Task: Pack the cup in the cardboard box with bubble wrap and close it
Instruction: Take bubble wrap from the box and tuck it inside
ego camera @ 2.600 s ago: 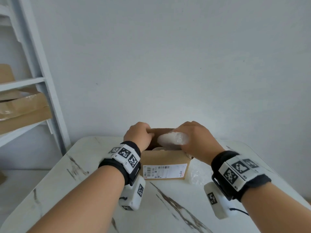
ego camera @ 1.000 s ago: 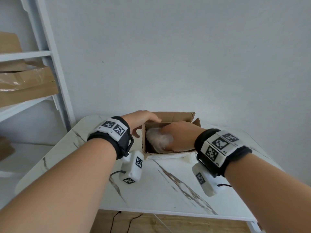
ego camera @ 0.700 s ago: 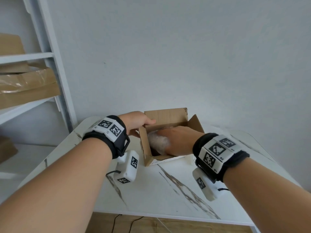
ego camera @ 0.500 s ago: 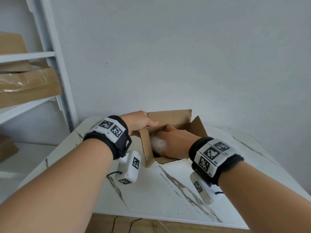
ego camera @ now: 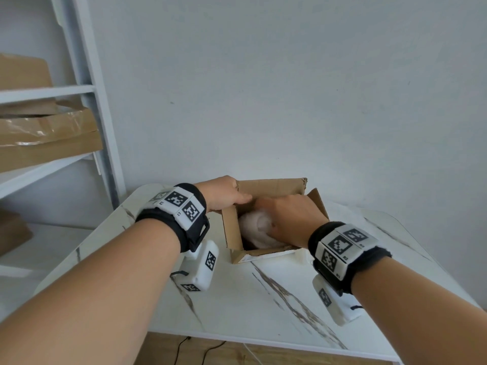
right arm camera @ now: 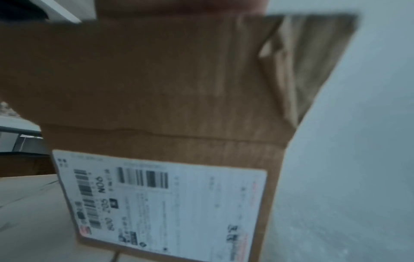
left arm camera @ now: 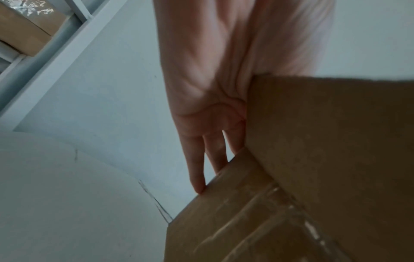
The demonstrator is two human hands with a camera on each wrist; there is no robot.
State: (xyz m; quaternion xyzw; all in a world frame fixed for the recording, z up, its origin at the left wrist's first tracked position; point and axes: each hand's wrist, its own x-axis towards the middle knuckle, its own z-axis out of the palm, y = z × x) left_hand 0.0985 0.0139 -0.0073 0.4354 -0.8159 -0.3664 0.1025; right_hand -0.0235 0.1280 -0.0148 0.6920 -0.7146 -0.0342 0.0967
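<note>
Right hand (ego camera: 291, 219) is down inside the cardboard box (ego camera: 233, 227), curled over the bubble-wrapped cup (ego camera: 257, 229) and pushing it in, while the left hand (ego camera: 224, 192) pinches the box's left wall to steady it on the worktop (ego camera: 263, 299). I'd say seat that bundle low and centred in the box so the flaps can fold flat, and don't let go of that wall or the box slides.
</note>
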